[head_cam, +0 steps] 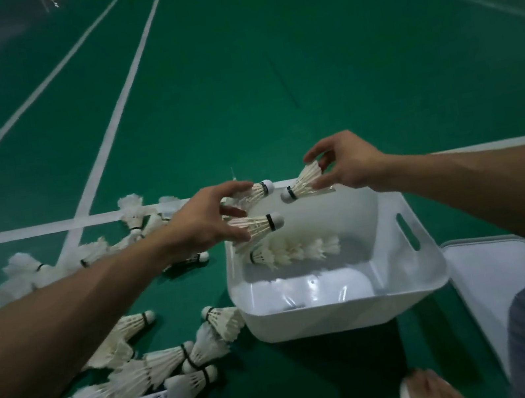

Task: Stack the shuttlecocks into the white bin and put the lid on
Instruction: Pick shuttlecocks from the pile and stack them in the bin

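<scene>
Over the bin [347,301], hands full
Left hand [202,222] grips two shuttlecocks [259,227], corks at 3 o'clock; right hand [349,163] pinches a third shuttlecock [303,183], cork at 8.

over the far left of the white bin [341,303], the left grip [202,219] holds an upper shuttlecock [258,191] and a lower shuttlecock [259,227], corks pointing right. the right grip [349,163] pinches a third shuttlecock [303,183] by its feathers, cork pointing left. a nested row of shuttlecocks [294,251] lies inside the bin. the lid [494,264] lies on the green court floor [234,82] just right of the bin; loose shuttlecocks [144,375] litter the floor to its left.
</scene>
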Demonstrator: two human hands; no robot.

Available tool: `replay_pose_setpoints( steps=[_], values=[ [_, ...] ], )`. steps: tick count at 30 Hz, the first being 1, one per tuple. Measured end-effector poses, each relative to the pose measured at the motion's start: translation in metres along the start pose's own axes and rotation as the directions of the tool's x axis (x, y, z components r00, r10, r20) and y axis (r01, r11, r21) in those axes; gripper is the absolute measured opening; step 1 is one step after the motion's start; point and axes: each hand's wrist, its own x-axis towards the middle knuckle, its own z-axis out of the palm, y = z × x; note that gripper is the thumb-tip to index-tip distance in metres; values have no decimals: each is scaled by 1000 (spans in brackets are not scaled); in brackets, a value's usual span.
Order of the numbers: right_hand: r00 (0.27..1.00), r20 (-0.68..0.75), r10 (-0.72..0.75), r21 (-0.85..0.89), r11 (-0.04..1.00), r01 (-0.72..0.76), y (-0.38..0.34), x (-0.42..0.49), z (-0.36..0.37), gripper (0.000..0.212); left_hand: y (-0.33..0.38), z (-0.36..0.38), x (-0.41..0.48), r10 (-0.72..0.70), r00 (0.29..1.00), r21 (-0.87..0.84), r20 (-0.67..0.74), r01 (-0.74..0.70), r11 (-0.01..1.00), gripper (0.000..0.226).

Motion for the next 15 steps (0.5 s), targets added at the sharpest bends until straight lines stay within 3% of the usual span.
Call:
replay_pose_setpoints(
  steps=[6, 12, 15],
  values=[
    [986, 63, 156, -130, 981, -147, 70, -3, -9, 49, -19, 53, 53, -19, 979, 157, 201, -13, 988, 88],
    [990, 75, 117, -448, 891, -71, 108, 8, 2, 44, -31, 75, 89, -113, 929, 219, 351, 35, 975, 77],
    [986, 87, 146, -490, 867, -85, 123, 17, 12, 45, -40, 80, 101, -125, 924, 214, 361, 49, 976, 75]
  ],
)
